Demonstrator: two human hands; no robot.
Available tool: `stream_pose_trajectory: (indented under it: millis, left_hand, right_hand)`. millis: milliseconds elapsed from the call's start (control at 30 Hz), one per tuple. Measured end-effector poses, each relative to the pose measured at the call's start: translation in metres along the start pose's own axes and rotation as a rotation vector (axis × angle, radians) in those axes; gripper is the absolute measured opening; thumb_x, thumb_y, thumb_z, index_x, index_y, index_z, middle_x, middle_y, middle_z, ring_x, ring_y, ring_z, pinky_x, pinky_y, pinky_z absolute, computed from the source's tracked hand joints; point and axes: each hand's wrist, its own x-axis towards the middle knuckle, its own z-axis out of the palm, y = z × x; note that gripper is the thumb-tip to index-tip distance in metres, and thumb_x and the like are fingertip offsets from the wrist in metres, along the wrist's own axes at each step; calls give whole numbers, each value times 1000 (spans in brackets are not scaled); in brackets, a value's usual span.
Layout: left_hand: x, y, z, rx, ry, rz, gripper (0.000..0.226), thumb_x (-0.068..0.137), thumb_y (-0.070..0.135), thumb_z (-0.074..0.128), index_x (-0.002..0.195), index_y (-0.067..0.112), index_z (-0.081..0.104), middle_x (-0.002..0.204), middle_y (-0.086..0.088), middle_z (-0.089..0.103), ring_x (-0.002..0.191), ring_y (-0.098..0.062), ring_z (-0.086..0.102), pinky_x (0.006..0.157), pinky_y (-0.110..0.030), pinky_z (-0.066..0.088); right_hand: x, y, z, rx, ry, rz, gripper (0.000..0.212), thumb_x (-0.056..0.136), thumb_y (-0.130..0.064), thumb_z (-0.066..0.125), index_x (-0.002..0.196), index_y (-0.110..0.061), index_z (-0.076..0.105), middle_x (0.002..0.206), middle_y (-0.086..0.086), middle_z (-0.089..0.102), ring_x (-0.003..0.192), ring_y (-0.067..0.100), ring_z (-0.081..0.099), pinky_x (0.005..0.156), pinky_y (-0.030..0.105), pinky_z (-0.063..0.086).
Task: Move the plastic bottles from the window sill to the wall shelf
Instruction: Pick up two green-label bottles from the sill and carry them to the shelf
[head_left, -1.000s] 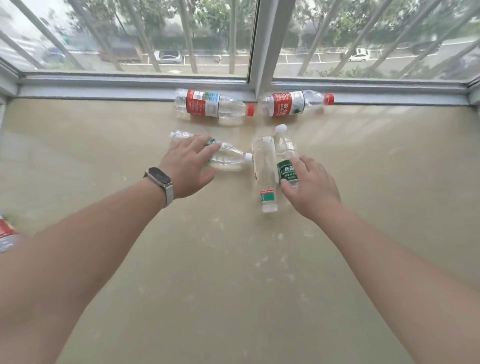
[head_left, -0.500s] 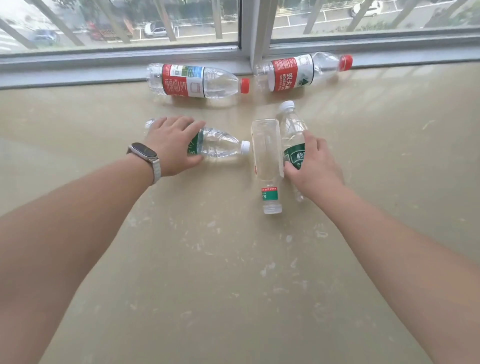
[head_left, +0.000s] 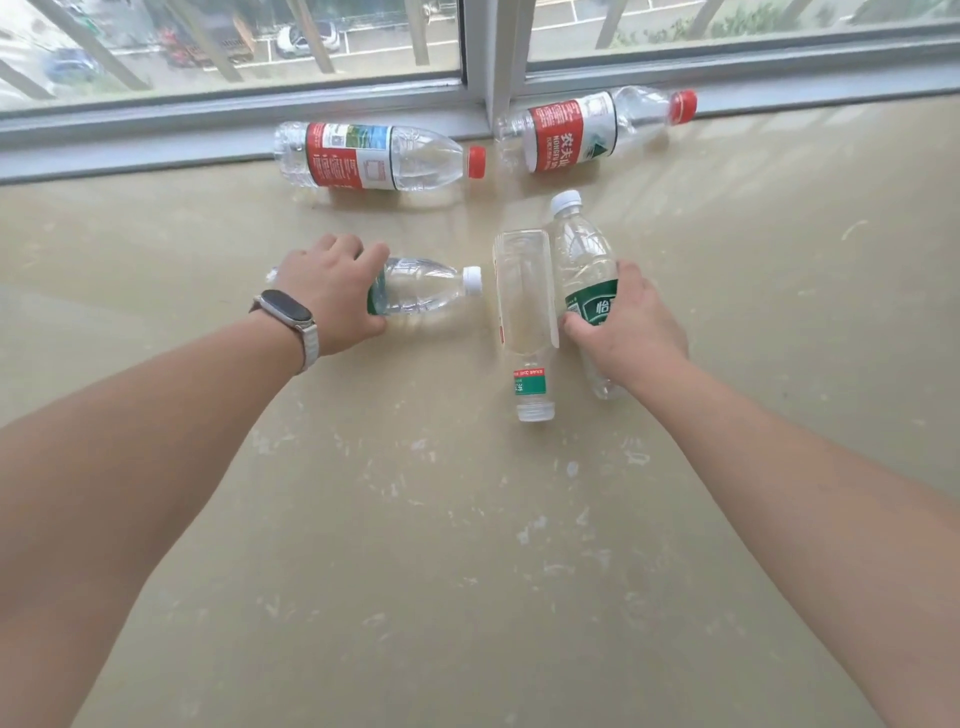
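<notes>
Five plastic bottles, all lying flat on the window sill (head_left: 467, 545). None on the wall shelf yet, and no shelf in view.

Left hand (head_left: 332, 296), middle left of the frame: wraps over the small green-label bottle (head_left: 426, 286), grip curled shut around its fat end, thumb on the near side. Leaves the white cap end free, pointing right. Probably holds the wide part because it fills the palm best.

Right hand (head_left: 631, 327), middle right: closes its grip on the tall green-label bottle (head_left: 582, 260) right at the label, thumb tucked in the crack next to the clear bottle (head_left: 522, 296). Touches that clear one side by side, so needs the thumb in between to take just one. One bottle for each hand — likely to save a trip.

Farther up, near the window frame (head_left: 478, 52): the left red-label bottle (head_left: 374, 156) and the right red-label bottle (head_left: 582, 130), not touched, waiting.

Against a second ago: then, flat spread hands just landing on the bottles. Now, curled tight around them. Same spots for all five bottles — nothing lifted so far. Window looks higher in the frame and the bottles bigger, so the head seems closer and tipped down more.
</notes>
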Motion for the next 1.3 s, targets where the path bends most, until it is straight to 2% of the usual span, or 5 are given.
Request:
stream_pose_trajectory:
  millis: [433,700,900,1000,1300]
  left_hand:
    - [-73,33,-49,-464,153,-253,54,74,40,76,120,19,55,102,-5,63,96,-31,57,71,-35,42]
    - [-133,69,-111,-746,257,-221,49,71,41,78,113,26,58,96,5,67,86,-20,63,75,-39,54]
    - [-188,102,-159,-997,313,-265,46,73,33,82,113,23,61,96,10,68,86,-8,65,73,-27,54]
    - [-221,121,-183,-1145,348,-238,44,74,27,84,112,25,62,98,11,68,87,-4,66,74,-23,54]
    - [-295,152,-231,-1359,304,-4,38,72,23,85,103,29,66,103,2,73,94,-15,71,77,-29,56]
  right_hand:
    - [-61,-2,-40,328,66,-127,53,75,-51,65,120,-31,44,105,-9,54,88,11,54,71,35,48]
    - [-142,-12,-81,472,131,-233,59,80,-39,69,129,-27,39,110,-12,50,94,7,51,74,28,43]
    - [-209,-10,-122,560,222,-274,65,81,-39,69,136,-26,36,118,-11,48,98,5,49,78,21,41]
    - [-249,-5,-142,626,253,-296,54,81,-36,70,124,-34,38,112,-13,51,94,1,54,76,21,43]
    - [-364,1,-185,685,405,-288,61,80,-34,72,129,-33,35,110,-9,54,91,1,57,75,22,45]
